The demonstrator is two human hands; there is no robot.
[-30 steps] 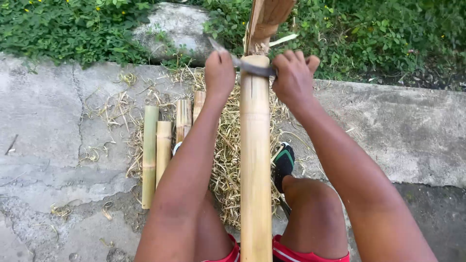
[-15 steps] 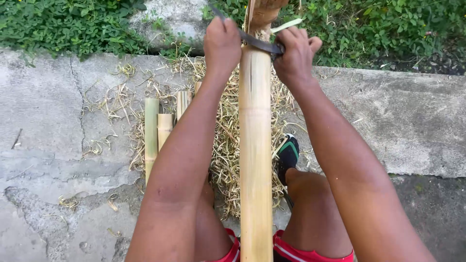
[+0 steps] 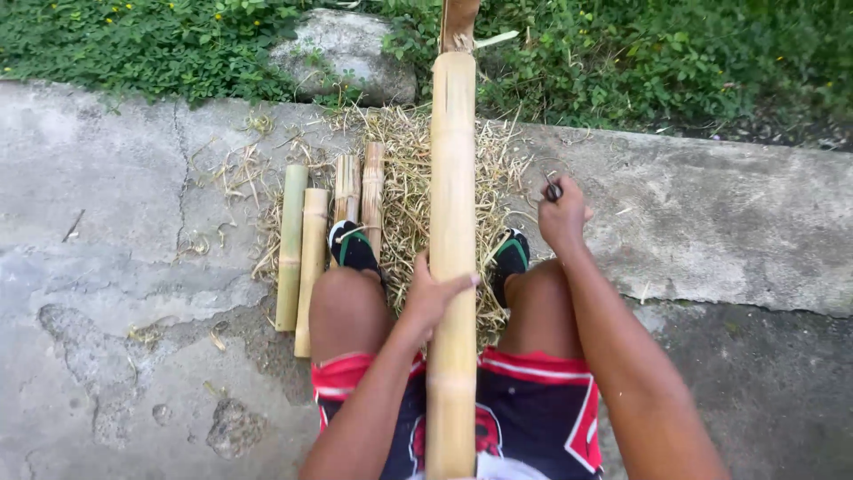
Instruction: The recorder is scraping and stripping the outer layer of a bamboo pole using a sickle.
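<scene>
A long yellow bamboo pole [image 3: 452, 178] runs from my lap up to a wooden post [image 3: 459, 20] at the top. My left hand [image 3: 433, 292] wraps around the pole near its middle, between my knees. My right hand [image 3: 562, 215] is off to the right of the pole, above my right knee, closed on the dark handle of a blade [image 3: 554, 190]; little of the blade itself shows. Both my feet in black and green sandals [image 3: 354, 249] rest on the shavings.
Several short cut bamboo pieces [image 3: 302, 258] lie side by side on the concrete slab [image 3: 115, 222] to the left. A heap of dry shavings [image 3: 404, 178] spreads under the pole. A grey rock [image 3: 342, 58] and green plants [image 3: 666, 62] border the far edge.
Both hands left the pole's top end and came back toward me. The left hand now grips the pole's middle; the right hand drew the blade off to the right side.
</scene>
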